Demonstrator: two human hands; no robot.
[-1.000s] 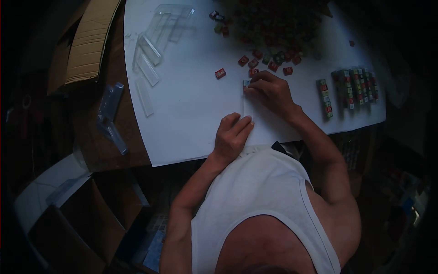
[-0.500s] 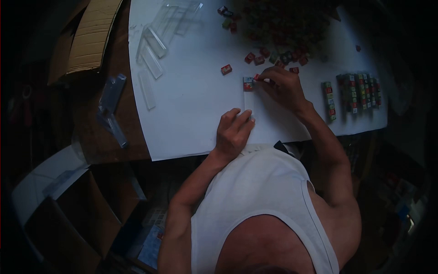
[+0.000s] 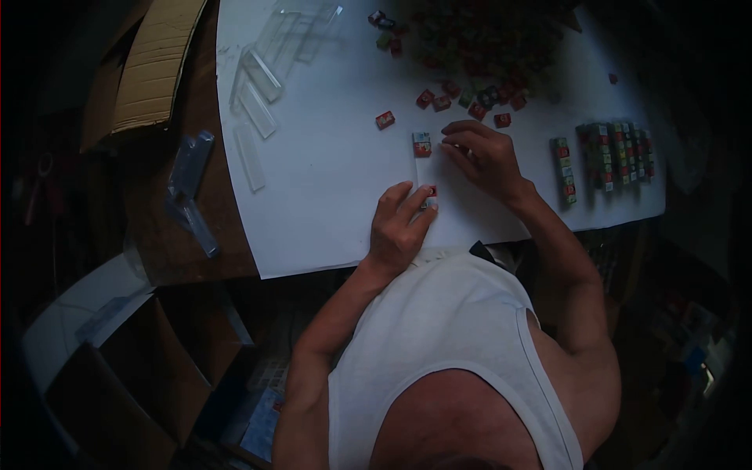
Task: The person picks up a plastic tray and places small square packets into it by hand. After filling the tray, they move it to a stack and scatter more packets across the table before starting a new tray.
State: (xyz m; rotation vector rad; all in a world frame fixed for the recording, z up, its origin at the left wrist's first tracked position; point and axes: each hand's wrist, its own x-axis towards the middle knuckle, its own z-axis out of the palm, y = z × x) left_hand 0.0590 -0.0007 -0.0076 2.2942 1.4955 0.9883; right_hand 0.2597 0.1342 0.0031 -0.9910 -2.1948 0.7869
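A narrow clear plastic case [image 3: 423, 170] lies on the white sheet in front of me, hard to see against it. Small printed boxes [image 3: 422, 146] sit at its far end, and one red box [image 3: 430, 191] shows at its near end beside my fingertips. My left hand [image 3: 398, 225] grips that near end, fingers bent around it. To the right of the far end, my right hand [image 3: 484, 155] hovers with thumb and fingers apart, nothing visible between them. A loose red box [image 3: 385, 120] lies left of the case.
A large pile of small boxes [image 3: 489, 47] covers the back. Clear cases [image 3: 254, 102] lie at left, with more plastic pieces [image 3: 190, 180] on the brown table [image 3: 157, 227] by a cardboard box [image 3: 153, 70]. Filled columns [image 3: 603, 157] stand at right.
A red box now shows at the case's near end by my left fingers. My right hand has let go of the red box it held and its fingers have spread.
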